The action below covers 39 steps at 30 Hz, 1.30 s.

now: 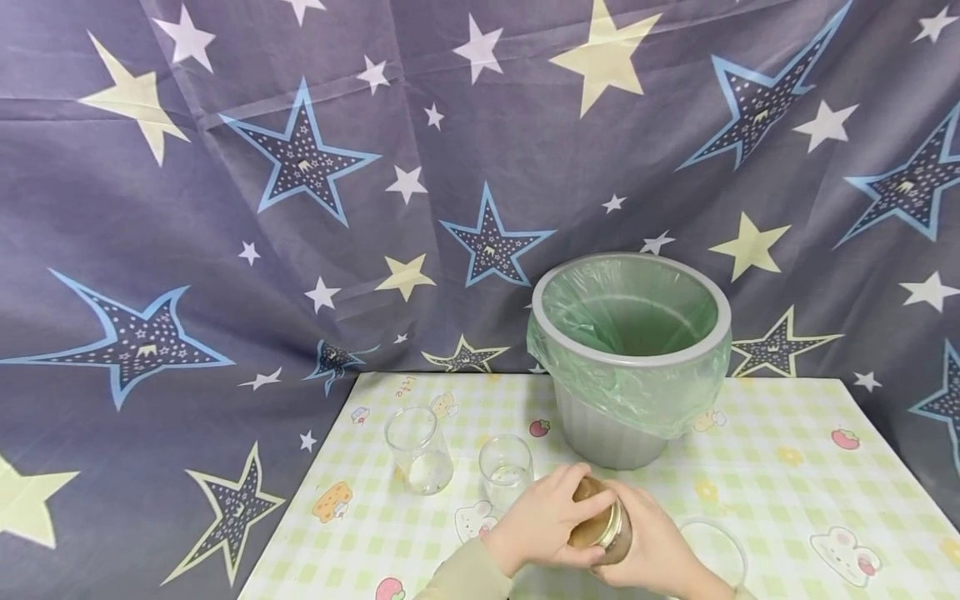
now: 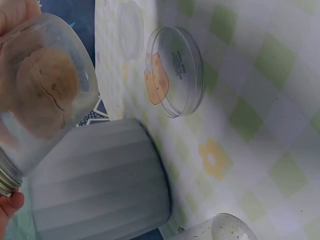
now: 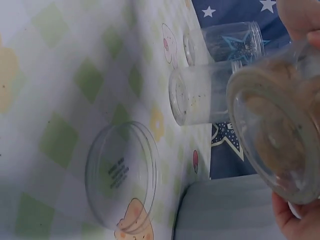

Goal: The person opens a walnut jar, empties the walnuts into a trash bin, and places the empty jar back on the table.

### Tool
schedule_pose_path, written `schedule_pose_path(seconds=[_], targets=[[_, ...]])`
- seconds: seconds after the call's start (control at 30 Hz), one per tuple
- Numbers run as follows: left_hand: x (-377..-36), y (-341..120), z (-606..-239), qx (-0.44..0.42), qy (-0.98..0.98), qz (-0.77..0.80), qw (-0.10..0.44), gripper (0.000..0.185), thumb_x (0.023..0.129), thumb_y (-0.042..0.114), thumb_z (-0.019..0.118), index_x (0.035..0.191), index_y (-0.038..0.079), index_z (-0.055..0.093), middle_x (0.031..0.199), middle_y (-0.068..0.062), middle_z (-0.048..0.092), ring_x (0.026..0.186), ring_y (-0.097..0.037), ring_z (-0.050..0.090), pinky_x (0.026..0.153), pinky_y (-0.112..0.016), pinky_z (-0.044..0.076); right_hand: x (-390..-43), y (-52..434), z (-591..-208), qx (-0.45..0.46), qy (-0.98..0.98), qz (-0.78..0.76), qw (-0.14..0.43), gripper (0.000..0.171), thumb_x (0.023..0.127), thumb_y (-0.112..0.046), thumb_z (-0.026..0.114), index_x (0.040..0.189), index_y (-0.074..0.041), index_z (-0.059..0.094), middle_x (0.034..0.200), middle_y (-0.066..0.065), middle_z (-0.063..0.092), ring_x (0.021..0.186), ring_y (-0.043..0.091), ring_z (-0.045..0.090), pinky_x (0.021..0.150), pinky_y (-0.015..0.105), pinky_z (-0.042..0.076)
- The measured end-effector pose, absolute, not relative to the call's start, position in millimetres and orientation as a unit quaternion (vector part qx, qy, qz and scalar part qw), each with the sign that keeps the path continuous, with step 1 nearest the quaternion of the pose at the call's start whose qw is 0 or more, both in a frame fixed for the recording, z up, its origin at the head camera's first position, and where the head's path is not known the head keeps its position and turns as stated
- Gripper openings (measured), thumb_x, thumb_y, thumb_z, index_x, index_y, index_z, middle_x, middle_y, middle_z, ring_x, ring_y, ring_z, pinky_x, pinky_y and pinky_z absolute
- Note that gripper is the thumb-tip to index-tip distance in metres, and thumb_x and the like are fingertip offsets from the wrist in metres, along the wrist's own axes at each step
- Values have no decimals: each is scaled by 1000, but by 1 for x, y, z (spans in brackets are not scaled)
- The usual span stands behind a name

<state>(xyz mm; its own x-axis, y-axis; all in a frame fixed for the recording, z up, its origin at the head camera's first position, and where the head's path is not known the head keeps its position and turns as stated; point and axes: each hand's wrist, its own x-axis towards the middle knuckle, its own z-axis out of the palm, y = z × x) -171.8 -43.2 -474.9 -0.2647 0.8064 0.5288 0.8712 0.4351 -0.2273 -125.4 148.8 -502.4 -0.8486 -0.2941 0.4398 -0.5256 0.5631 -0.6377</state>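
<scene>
Meanwhile, both hands (image 1: 592,533) gripping glass jar (image 1: 600,521), unreadable print on clear lid (image 3: 121,181)

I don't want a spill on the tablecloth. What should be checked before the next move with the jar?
1. Both hands on the jar: left hand and right hand grip it. Ok.
2. Jar lifted off the table: ok.
3. Lid off: cannot tell; a metal band shows at the neck.
4. Lined bin upright, open, just behind: ok.
5. Two clear cups stand apart to the left: ok.
6. Clear round lid lies flat near the hands: ok.
</scene>
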Motion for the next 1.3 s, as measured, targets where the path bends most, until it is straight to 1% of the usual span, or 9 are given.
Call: schedule_pose_path(seconds=[0.1, 0.33, 0.57, 0.67, 0.8, 0.9, 1.07, 1.2, 1.3], targets=[[-172, -44, -475, -528, -794, -62, 293, 56, 81, 57, 58, 124, 21, 55, 116, -11, 50, 96, -17, 55, 71, -20, 53, -124, 146, -502, 224, -877, 399, 151, 86, 53, -28, 91, 128, -13, 51, 114, -6, 61, 97, 7, 50, 71, 27, 52], [-171, -46, -479, -527, -798, -84, 280, 51, 87, 56, 52, 122, 19, 54, 113, -12, 50, 97, -17, 55, 75, -19, 52, -119, 141, -502, 204, -882, 401, 137, 87, 55, -31, 89, 130, -15, 50, 113, -7, 61, 94, 4, 48, 68, 35, 55], [-167, -45, -479, -514, -811, -115, 254, 59, 96, 58, 21, 126, 18, 53, 112, -14, 52, 96, -19, 58, 72, -19, 54, -116, 137, -502, 186, -896, 380, 136, 87, 52, -31, 89, 126, -7, 51, 108, -4, 62, 91, 5, 49, 67, 35, 56], [-163, -44, -476, -494, -830, -124, 228, 54, 96, 55, 30, 128, 18, 53, 112, -16, 53, 99, -23, 59, 72, -25, 56, -116, 134, -501, 170, -901, 373, 139, 86, 50, -30, 89, 124, -6, 52, 104, -5, 63, 88, 4, 49, 67, 33, 55], [-157, -38, -473, -429, -874, -145, 178, 49, 92, 48, 46, 131, 19, 52, 104, -10, 52, 90, -15, 55, 65, -19, 51, -118, 129, -503, 157, -905, 355, 172, 87, 48, -30, 90, 123, -4, 53, 106, -3, 64, 86, 2, 46, 67, 28, 53], [-154, -33, -472, -372, -902, -161, 148, 49, 92, 46, 47, 133, 19, 51, 99, -6, 51, 83, -10, 50, 60, -14, 44, -122, 126, -507, 171, -903, 324, 223, 89, 46, -30, 91, 122, -2, 53, 108, 1, 65, 86, 2, 45, 68, 25, 53], [-152, -36, -465, -347, -914, -188, 93, 55, 92, 53, 48, 136, 19, 49, 101, -4, 51, 83, -7, 50, 64, -14, 46, -127, 127, -511, 203, -897, 277, 279, 91, 41, -32, 91, 119, -3, 53, 108, 2, 65, 87, 3, 48, 68, 23, 52], [-156, -47, -454, -392, -893, -219, 21, 63, 87, 54, 59, 139, 23, 45, 118, -3, 52, 102, -11, 52, 79, -22, 51, -128, 132, -512, 223, -894, 269, 281, 91, 41, -33, 91, 119, -5, 54, 108, -3, 64, 89, 3, 49, 70, 25, 52], [-161, -57, -449, -476, -853, -215, -5, 70, 80, 42, 73, 140, 22, 43, 138, -5, 44, 125, -20, 45, 97, -31, 47, -125, 135, -512, 233, -893, 268, 277, 93, 40, -33, 92, 120, -4, 54, 107, -4, 64, 90, 2, 48, 70, 25, 52]])
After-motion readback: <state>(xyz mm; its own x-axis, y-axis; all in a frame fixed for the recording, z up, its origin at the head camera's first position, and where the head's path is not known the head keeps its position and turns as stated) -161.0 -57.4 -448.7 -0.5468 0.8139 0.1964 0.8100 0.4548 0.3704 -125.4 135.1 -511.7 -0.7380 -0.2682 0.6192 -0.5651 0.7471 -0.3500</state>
